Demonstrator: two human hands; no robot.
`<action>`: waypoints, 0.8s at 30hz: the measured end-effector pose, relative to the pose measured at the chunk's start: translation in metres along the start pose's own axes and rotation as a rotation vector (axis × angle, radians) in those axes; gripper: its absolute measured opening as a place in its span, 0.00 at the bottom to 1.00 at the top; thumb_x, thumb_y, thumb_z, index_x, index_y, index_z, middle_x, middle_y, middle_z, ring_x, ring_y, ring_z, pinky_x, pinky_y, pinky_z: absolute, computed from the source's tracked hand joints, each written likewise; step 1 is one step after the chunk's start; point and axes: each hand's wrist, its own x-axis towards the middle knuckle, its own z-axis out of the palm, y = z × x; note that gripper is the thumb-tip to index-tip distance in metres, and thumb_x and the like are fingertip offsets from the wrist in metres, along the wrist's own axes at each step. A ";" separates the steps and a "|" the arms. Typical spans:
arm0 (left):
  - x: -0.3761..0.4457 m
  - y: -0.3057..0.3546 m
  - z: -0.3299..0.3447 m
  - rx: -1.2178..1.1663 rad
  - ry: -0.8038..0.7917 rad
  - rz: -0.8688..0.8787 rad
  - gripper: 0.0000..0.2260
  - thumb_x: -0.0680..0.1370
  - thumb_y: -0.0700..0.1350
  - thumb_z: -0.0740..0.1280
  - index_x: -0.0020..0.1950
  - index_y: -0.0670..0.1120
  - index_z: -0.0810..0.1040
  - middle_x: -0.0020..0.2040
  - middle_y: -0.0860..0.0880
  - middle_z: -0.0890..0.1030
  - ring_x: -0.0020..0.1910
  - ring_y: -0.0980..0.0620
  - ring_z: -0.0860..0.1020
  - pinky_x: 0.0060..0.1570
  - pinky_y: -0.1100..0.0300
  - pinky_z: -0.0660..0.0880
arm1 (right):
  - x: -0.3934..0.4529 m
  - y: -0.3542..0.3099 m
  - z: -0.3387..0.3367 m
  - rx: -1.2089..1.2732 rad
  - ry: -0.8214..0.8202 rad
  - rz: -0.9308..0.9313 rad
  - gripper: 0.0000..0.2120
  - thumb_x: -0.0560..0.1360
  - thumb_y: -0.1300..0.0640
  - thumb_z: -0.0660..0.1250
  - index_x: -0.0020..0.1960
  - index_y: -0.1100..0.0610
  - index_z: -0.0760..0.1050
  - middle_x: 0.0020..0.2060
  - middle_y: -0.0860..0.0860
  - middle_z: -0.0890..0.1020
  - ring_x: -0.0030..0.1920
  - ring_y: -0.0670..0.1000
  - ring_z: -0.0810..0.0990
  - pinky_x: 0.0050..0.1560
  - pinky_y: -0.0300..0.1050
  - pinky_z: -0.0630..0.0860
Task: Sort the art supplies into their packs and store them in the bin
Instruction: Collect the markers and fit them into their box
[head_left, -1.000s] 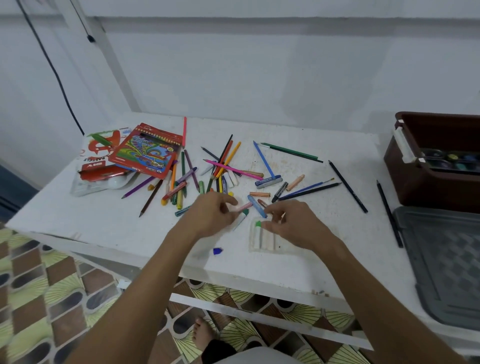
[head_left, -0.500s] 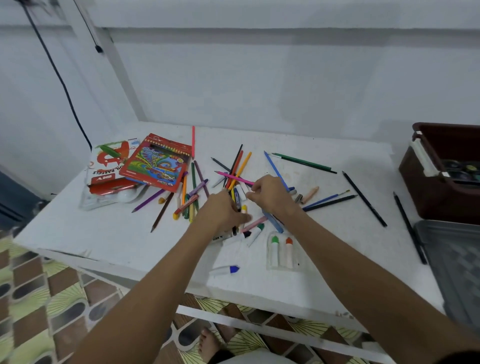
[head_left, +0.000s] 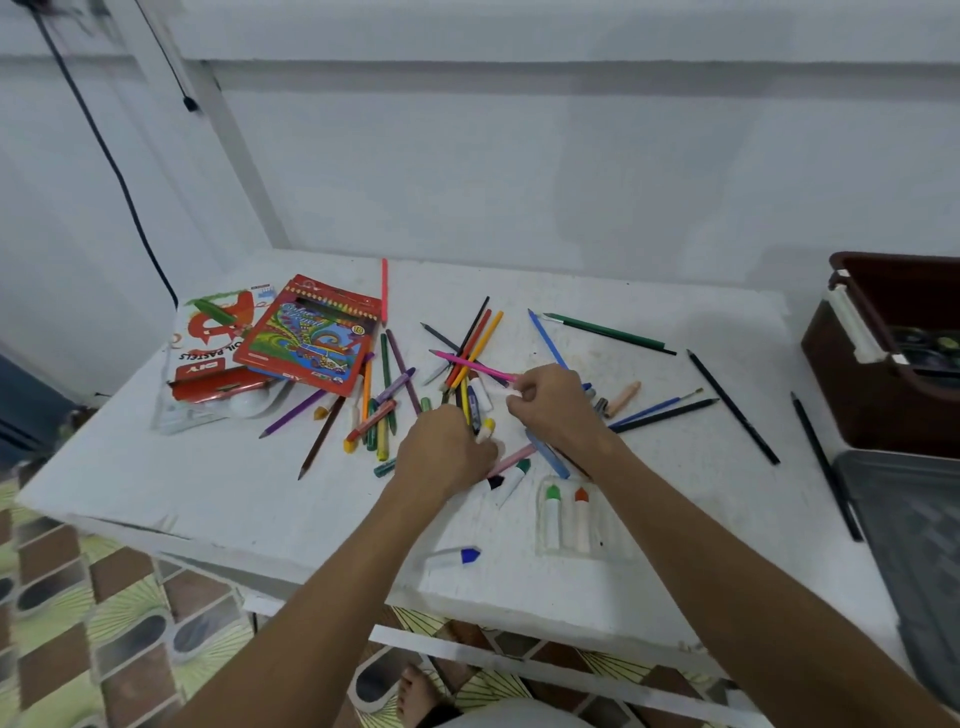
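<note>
Right now both hands work over the scattered pile near the middle of the white worktop (head_left: 156, 499). Left hand (head_left: 447, 452) lies knuckles-up on the near side of the pile, fingers curled down among the crayons and small paint tubes; whether it actually grips one I cannot tell. Right hand (head_left: 558, 410) sits just beside it, toward the right, with thumb and forefinger pinching something small and pale at the tip of the pink pencil (head_left: 470, 364); what it is cannot be made out. Loose coloured pencils (head_left: 395, 384) and crayons fan out between the hands and the back edge. Toward the back left corner the red coloured-pencil pack (head_left: 311, 338) lies overlapping the oil pastels pack (head_left: 208, 338). Near the front edge, a clear tray (head_left: 571, 519) holds two white tubes, one green-capped and one orange-capped, and a blue-capped tube (head_left: 454, 557) lies alone close to the front edge. A green pencil (head_left: 608, 332) and several dark pencils (head_left: 732, 405) lie well apart toward the right side. At the right edge stands the brown bin (head_left: 852, 405), with a paint set inside, and its grey lid (head_left: 909, 545) lies flat in front of it.
</note>
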 end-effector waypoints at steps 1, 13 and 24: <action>-0.001 -0.001 -0.001 -0.016 0.021 0.001 0.15 0.72 0.53 0.70 0.33 0.42 0.75 0.28 0.47 0.73 0.30 0.49 0.74 0.30 0.59 0.68 | -0.006 0.001 -0.006 0.023 0.018 0.001 0.10 0.71 0.61 0.68 0.48 0.67 0.81 0.39 0.60 0.83 0.42 0.54 0.81 0.48 0.42 0.77; -0.047 0.023 0.004 -0.283 0.040 0.236 0.08 0.76 0.50 0.69 0.44 0.46 0.82 0.33 0.50 0.82 0.30 0.54 0.79 0.34 0.55 0.78 | -0.077 0.027 -0.075 0.406 -0.105 0.124 0.08 0.75 0.58 0.67 0.53 0.53 0.81 0.41 0.51 0.84 0.42 0.49 0.83 0.45 0.45 0.82; -0.088 0.037 0.040 -0.322 -0.016 0.206 0.07 0.75 0.49 0.70 0.45 0.46 0.80 0.31 0.49 0.82 0.27 0.55 0.78 0.36 0.57 0.79 | -0.115 0.047 -0.071 0.198 -0.160 0.265 0.12 0.72 0.51 0.71 0.51 0.53 0.73 0.38 0.51 0.81 0.35 0.47 0.81 0.33 0.38 0.76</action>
